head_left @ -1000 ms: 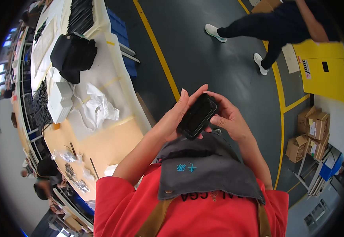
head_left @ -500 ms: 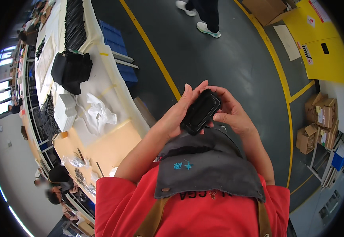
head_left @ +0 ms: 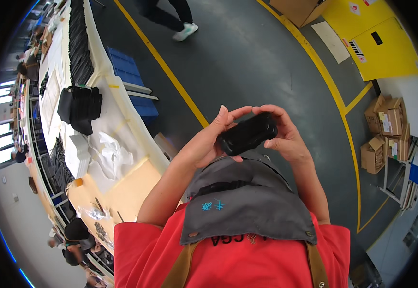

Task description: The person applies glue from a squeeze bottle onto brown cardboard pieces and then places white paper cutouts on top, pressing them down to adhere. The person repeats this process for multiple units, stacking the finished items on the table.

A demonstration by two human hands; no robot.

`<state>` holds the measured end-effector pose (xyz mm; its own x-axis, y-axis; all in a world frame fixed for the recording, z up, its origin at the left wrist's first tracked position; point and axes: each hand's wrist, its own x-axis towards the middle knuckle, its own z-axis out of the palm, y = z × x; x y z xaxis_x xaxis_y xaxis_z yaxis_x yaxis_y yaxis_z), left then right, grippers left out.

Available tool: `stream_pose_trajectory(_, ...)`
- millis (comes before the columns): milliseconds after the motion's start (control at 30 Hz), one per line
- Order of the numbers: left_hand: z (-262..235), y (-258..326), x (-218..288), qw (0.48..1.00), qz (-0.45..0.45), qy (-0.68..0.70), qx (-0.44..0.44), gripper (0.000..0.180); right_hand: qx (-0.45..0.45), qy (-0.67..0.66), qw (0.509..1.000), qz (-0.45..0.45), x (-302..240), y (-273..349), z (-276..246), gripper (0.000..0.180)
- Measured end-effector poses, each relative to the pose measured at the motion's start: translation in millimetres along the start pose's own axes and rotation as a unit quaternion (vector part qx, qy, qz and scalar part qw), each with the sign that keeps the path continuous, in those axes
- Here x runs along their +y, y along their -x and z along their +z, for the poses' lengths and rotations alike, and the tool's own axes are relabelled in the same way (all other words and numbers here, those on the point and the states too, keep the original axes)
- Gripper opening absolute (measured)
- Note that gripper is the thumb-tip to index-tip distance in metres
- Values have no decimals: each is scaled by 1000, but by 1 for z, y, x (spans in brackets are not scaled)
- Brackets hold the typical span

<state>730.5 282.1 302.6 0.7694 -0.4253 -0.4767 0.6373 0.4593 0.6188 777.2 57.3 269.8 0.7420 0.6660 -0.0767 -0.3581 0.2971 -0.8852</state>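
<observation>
Between my two hands, in front of my apron, is a small black oblong case (head_left: 248, 134) with rounded ends and a glossy surface. My left hand (head_left: 212, 138) grips its left end, thumb raised at the upper left and fingers beneath and behind. Around the right end my right hand (head_left: 286, 136) curls, fingers over the top edge and thumb at the lower side. Both hands are closed on the case. Its underside is hidden, and I cannot tell what it is for.
To my left runs a long workbench (head_left: 137, 180) bearing a stack of black pieces (head_left: 80, 106), crumpled white wrapping (head_left: 113, 156) and small parts. A blue crate (head_left: 131, 72) stands beside it. Cardboard boxes (head_left: 386, 120) and a yellow cabinet (head_left: 362, 43) stand right. A person (head_left: 182, 21) walks ahead.
The case has turned from a steep slant to nearly level, and its hollow-looking face no longer shows. My hands turned with it. The walking person has moved left; my view has shifted slightly.
</observation>
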Motion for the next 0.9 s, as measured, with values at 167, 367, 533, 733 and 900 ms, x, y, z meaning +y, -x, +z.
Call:
stream_pose_trajectory(167,1,1,-7,999,-30,-3,-29,71,13,28,999,-27,-6,14,-12,76)
stream_pose_trajectory(367,13,5,-14,995,-47,53,-74,62,-19,-7,1000,1,-16,14,-16,79)
stream_pose_trajectory(533,10,6,-24,986,-59,115,-106,61,-13,-12,1000,18,-18,15,-12,85)
stream_pose_trajectory(733,17,10,-23,979,-7,157,-133,61,79,141,975,-154,-31,16,0,76)
stream_pose_trajectory(900,20,9,-13,965,27,216,-146,61,143,161,813,-541,-92,59,64,34)
